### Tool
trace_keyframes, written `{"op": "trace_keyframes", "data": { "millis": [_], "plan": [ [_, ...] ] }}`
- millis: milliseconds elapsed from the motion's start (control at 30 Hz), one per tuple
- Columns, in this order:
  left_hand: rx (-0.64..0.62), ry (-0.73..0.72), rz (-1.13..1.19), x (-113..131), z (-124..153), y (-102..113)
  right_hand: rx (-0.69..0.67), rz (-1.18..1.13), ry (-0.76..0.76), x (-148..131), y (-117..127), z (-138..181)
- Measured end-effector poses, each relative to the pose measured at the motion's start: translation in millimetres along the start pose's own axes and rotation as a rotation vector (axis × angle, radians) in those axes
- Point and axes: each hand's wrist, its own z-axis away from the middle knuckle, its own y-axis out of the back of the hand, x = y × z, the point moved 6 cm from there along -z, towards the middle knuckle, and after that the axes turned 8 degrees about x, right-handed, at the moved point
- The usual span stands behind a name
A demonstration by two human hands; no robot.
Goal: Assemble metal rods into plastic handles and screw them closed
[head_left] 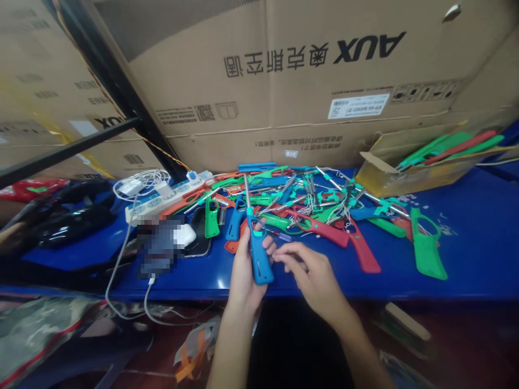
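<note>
Left hand [242,265], fingers clamped around blue plastic gun-shaped lighter [260,259]
Right hand [314,273]: fingertips together (contents unclear); slack left grip could drop the lighter.

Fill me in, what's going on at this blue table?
A person's left hand holds a blue lighter-like piece upright, its metal tube pointing away. The right hand is close beside it, fingertips drawn together; I can't tell whether they pinch something small. Beyond the hands, a heap of red, green and blue parts with metal tubes and thin wires lies on the table. An open carton at the right holds more green and red pieces.
</note>
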Motion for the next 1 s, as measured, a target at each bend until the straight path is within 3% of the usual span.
{"op": "trace_keyframes", "data": {
  "millis": [100, 267, 700, 1000],
  "plan": [
    [0.012, 0.005, 0.040, 0.2, -0.9, 2.4, 0.017, -0.056, -0.017, -1.4, -10.6, 3.1],
    [0.040, 0.018, 0.089, -0.3, -0.8, 4.3, 0.009, 0.075, 0.200, -12.9, -17.3, 8.0],
    [0.047, -0.026, 0.104, 1.3, -2.3, 4.8, -0.084, 0.070, 0.186, -12.0, -19.0, 11.1],
    [0.080, 0.034, 0.218, -0.3, -1.2, 10.1, -0.018, 0.228, 0.315, -14.3, -22.8, 18.2]
  ]
}}
